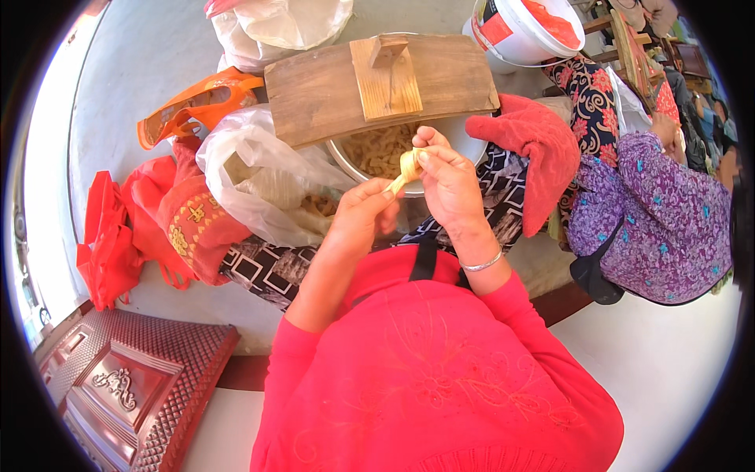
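Note:
Between my two hands a pale yellow, soft-looking strip [407, 168] is stretched, bunched into a fold or knot at its upper end. My left hand [363, 211] pinches its lower tail between thumb and fingers. At the bunched end, the thumb and fingers of my right hand [451, 175] are closed on it. Just beyond my hands, a round pale basin [470, 145] holds many similar yellowish pieces [379, 151]. Over the basin's far part lies a wooden board [314, 88] with a block handle. An open clear plastic bag [255, 177] beside my left hand also contains some pieces.
Red cloth bags [106, 236] and an orange bag [200, 106] lie at left. A white bucket [511, 31] stands far right, near a red cloth [531, 149] on my leg. A person in a purple floral top [661, 212] sits at right. A carved brown panel [134, 385] lies lower left.

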Available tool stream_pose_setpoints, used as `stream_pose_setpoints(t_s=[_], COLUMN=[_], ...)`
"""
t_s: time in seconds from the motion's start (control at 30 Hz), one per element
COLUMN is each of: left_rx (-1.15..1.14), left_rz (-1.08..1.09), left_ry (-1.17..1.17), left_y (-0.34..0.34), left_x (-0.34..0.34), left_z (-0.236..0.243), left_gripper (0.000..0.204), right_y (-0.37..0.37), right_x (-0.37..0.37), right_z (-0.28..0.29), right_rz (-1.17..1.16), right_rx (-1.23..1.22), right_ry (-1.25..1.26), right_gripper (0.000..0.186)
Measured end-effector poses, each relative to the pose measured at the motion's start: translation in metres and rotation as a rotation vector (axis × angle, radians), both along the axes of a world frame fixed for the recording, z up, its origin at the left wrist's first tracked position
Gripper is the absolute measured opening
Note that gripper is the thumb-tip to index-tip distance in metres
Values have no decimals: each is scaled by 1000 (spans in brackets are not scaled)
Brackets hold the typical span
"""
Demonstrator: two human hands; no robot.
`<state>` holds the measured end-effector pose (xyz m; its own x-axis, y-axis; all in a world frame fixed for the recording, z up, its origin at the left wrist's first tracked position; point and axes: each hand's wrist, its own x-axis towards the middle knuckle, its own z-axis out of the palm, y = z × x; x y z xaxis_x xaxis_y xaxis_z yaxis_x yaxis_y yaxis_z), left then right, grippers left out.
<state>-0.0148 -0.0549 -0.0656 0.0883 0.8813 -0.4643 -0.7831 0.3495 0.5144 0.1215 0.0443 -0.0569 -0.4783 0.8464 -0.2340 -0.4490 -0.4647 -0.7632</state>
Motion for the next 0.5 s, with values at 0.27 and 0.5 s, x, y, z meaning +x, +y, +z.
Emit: stream_pose_setpoints(t_s=[0.27, 0.5], left_rx=[5, 345], left_rz=[-47, 44], left_ry=[408, 1363], left_y=[-13, 14], left_x=[-15, -30], left_z=[-2, 25], left_gripper=[15, 17], right_y=[15, 61], right_x=[21, 16], right_z=[0, 30], right_rz=[62, 406], right_rx=[190, 422], right_ry=[-254, -486], right_gripper=[29, 36])
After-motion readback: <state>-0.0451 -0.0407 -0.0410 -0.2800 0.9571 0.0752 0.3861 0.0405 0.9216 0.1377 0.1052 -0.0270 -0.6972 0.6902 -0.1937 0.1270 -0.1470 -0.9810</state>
